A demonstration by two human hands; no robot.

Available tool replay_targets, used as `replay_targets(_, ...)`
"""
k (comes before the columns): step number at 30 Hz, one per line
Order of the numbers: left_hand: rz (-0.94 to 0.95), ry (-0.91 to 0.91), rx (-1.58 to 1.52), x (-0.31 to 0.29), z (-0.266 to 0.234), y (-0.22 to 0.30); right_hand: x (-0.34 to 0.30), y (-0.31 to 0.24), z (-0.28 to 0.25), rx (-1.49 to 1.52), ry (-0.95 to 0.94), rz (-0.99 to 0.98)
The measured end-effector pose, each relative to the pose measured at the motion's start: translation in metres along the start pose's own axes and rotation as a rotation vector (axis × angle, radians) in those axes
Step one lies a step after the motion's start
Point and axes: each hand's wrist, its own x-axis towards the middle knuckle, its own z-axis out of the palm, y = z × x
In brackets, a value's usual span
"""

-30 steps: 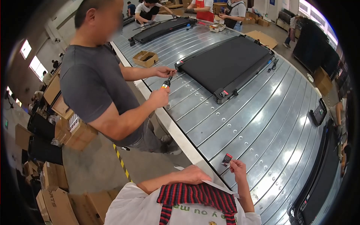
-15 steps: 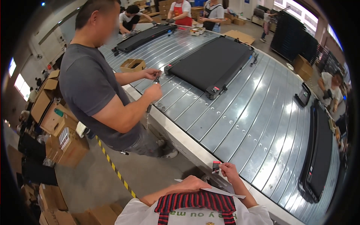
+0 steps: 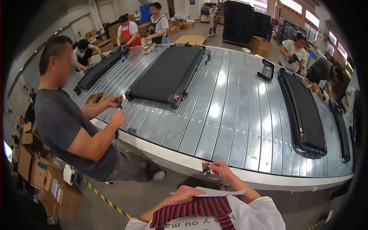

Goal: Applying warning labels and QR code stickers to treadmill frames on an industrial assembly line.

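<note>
My right hand point(image 3: 221, 169) pinches a small red, black and white sticker or card point(image 3: 206, 168) by its edge, over the near rim of the slatted metal table. Close against my chest, my left hand point(image 3: 186, 194) has its fingers closed on a white sheet of paper point(image 3: 226, 191), which spreads to the right beneath my right forearm. Part of the left fingers is hidden by the sheet. Both hands are apart from each other.
A long curved metal table point(image 3: 214, 126) carries black treadmill bases point(image 3: 165, 76), with another long black base point(image 3: 306, 111) at right. A black frame part point(image 3: 266, 70) lies farther back. On the left, a co-worker point(image 3: 69, 119) holds a tool beside an open cardboard box point(image 3: 96, 99).
My view has swung to the right, so the table and co-worker appear farther left and more of the right end shows. Both hands keep their hold on the sticker and the paper.
</note>
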Motion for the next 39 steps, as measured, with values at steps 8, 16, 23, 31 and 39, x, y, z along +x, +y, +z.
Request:
replay_targets(8,0.062,0.267,0.191,0.065,-0.007,0.001,-0.035,-0.054,-0.038,0.046,-0.078,-0.201)
replay_targets(16,0.001,0.627,-0.018,0.144,-0.001,0.031,-0.036,-0.068,-0.109,-0.357,0.003,-0.688)
replay_targets(23,-0.018,0.771,-0.325,0.2,0.031,0.045,-0.067,-0.098,-0.158,-0.352,-0.031,-0.697)
replay_targets(31,-0.06,0.774,-0.273,0.228,0.037,0.061,0.026,-0.011,-0.2,0.023,-0.166,-0.442)
replay_targets(39,0.399,0.249,0.203,0.24,0.039,0.061,0.028,0.012,-0.195,-0.06,-0.049,-0.208)
